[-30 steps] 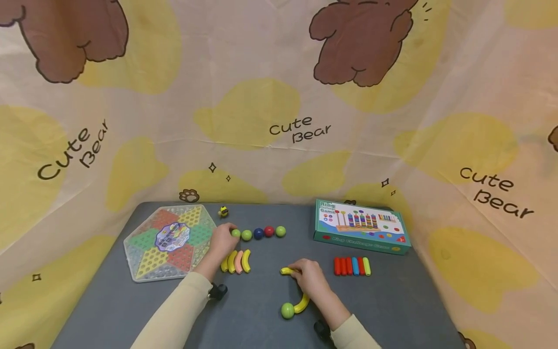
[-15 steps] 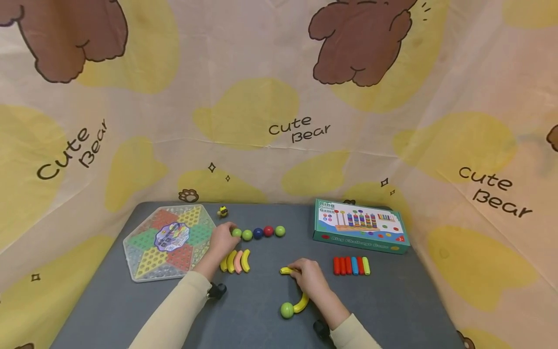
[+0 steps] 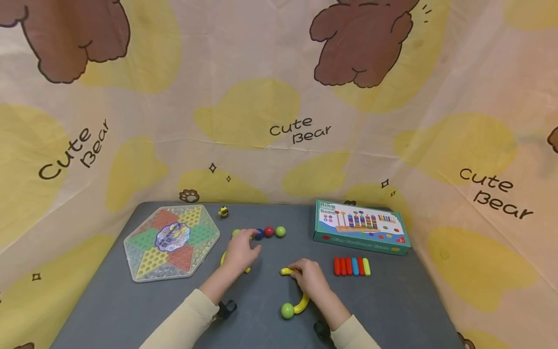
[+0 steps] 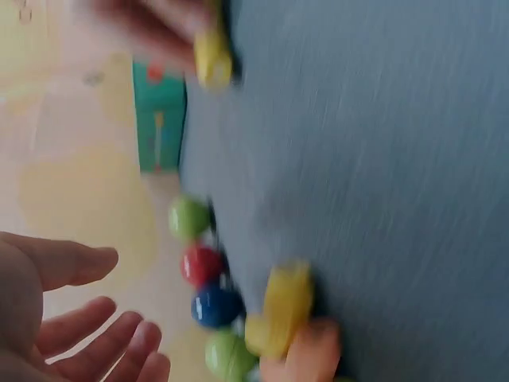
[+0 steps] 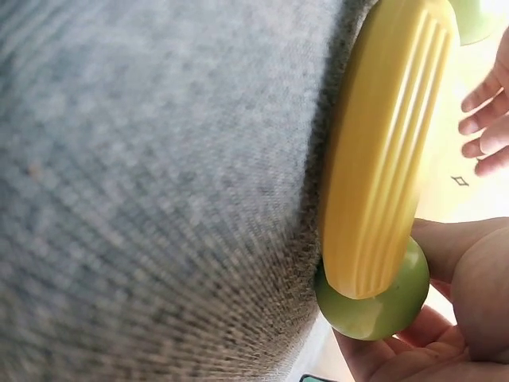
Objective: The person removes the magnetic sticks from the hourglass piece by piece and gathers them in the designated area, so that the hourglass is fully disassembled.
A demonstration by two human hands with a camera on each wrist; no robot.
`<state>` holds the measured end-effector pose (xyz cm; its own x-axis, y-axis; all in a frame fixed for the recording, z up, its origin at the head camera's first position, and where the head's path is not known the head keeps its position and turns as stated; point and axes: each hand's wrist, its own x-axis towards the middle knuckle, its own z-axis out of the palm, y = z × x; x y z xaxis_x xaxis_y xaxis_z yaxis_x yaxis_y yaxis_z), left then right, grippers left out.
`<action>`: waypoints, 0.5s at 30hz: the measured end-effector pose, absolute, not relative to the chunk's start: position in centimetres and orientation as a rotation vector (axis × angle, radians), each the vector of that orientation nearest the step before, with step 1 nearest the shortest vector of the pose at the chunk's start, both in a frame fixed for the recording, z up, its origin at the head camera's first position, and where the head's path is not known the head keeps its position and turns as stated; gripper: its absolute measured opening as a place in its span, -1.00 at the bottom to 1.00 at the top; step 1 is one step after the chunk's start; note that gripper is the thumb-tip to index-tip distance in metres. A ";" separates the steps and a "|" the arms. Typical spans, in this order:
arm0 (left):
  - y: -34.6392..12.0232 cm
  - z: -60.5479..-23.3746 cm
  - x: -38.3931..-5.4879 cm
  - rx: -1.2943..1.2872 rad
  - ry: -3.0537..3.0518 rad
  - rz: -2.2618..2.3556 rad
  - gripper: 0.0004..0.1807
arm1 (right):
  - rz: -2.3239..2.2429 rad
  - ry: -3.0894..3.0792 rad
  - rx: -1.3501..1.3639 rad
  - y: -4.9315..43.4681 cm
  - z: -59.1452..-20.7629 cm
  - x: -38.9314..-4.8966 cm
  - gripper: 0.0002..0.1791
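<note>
My left hand [image 3: 240, 252] hovers over the short row of curved yellow and pink pieces, mostly covering them. Its fingers are spread with nothing between them, as the left wrist view shows. Just beyond it runs a line of green, blue and red balls [image 3: 269, 231]. My right hand [image 3: 310, 277] grips a green ball [image 5: 374, 306], which is hidden in the head view. A yellow curved piece [image 5: 386, 151] joins that ball to another green ball [image 3: 287, 310] nearer me. A second yellow curved piece [image 3: 286, 271] sticks out left from the right hand's fingertips.
A hexagonal star-patterned board [image 3: 172, 242] lies at the left. At the back right is a green ring game box [image 3: 362, 227], with red, blue and yellow-green sticks [image 3: 352, 266] in front. A small bee figure [image 3: 224, 212] sits at the back.
My left hand has left the green ball at the row's left end and come right and nearer, over the curved pieces. The right hand stays put.
</note>
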<state>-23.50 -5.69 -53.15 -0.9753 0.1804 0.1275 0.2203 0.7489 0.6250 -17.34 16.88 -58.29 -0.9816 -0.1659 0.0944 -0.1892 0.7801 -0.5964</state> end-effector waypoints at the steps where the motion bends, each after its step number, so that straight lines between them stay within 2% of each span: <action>1: -5.2 -53.3 -22.7 -0.364 -2.884 -1.045 -0.57 | 0.993 -2.929 0.289 16.9 -58.3 -17.3 -0.81; 8: -2.7 -55.1 -17.5 -0.683 -2.986 -1.084 -0.73 | 0.984 -2.923 0.291 17.0 -58.3 -17.5 -0.84; 15: -1.7 -56.6 -14.7 -0.973 -3.158 -1.099 -0.65 | 1.016 -2.927 0.286 17.1 -58.1 -17.4 -0.82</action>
<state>-14.74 -1.72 -56.56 -0.7909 0.5976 -0.1320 0.3865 0.6550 0.6493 -17.38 17.12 -58.11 -0.9826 -0.1632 0.0882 -0.1827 0.7699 -0.6114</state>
